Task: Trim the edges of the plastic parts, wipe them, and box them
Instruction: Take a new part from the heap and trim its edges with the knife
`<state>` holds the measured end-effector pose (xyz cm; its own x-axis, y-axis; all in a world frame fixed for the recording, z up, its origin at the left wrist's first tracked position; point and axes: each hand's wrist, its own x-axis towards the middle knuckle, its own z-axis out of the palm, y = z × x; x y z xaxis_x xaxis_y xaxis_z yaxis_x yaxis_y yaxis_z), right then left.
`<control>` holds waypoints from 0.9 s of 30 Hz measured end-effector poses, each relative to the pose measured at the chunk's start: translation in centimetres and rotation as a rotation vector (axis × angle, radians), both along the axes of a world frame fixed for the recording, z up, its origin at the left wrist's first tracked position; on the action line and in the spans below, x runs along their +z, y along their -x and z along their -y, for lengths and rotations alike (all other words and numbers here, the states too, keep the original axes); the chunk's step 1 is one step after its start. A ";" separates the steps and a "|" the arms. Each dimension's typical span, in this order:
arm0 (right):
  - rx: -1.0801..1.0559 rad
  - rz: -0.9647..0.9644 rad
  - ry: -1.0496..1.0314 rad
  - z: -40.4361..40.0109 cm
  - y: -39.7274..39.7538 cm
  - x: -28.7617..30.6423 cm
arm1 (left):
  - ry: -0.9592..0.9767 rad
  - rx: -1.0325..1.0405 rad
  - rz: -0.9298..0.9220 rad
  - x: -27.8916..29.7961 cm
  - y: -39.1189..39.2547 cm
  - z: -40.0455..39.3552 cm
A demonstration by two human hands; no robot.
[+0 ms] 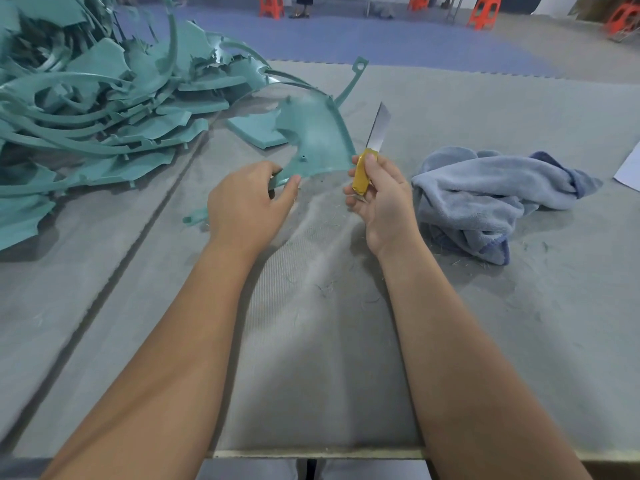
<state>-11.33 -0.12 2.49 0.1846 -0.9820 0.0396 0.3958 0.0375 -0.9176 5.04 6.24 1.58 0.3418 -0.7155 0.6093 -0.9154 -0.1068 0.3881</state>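
Note:
A curved teal plastic part [317, 140] lies on the grey table in front of me, with a long thin arm reaching up and right to a ring at its tip. My left hand [247, 199] grips its near left edge between thumb and fingers. My right hand [379, 192] holds a yellow-handled utility knife [369, 157], blade pointing up and away, just right of the part's near right corner. The blade is not touching the part.
A big heap of teal plastic parts [86, 105] covers the table's left side. A crumpled blue cloth [485, 195] lies to the right of my right hand. A white sheet [628, 168] sits at the right edge. Fine plastic shavings dot the grey table [311, 341].

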 end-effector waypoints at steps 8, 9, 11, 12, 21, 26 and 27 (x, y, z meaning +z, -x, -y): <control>0.068 0.240 -0.088 0.3 0.3 0.1 | -0.187 0.044 0.044 -0.5 -1.5 0.1; 0.069 0.309 -0.119 0.4 0.4 0.2 | -0.213 0.046 0.056 -0.5 -1.6 0.1; 0.052 0.418 -0.182 0.7 0.8 0.3 | -0.213 0.093 0.104 -0.6 -1.7 0.0; 0.041 0.450 -0.202 0.8 1.0 0.2 | -0.188 0.129 0.125 -0.6 -1.7 -0.1; 0.032 0.132 -0.220 1.1 0.9 0.4 | 0.023 0.239 0.084 -0.2 -2.3 -0.5; 0.020 -0.019 -0.093 0.6 0.6 0.2 | 0.087 0.187 0.070 0.0 -2.2 -0.5; -0.037 0.002 -0.064 0.6 0.6 0.1 | 0.099 0.147 0.078 0.1 -2.1 -0.4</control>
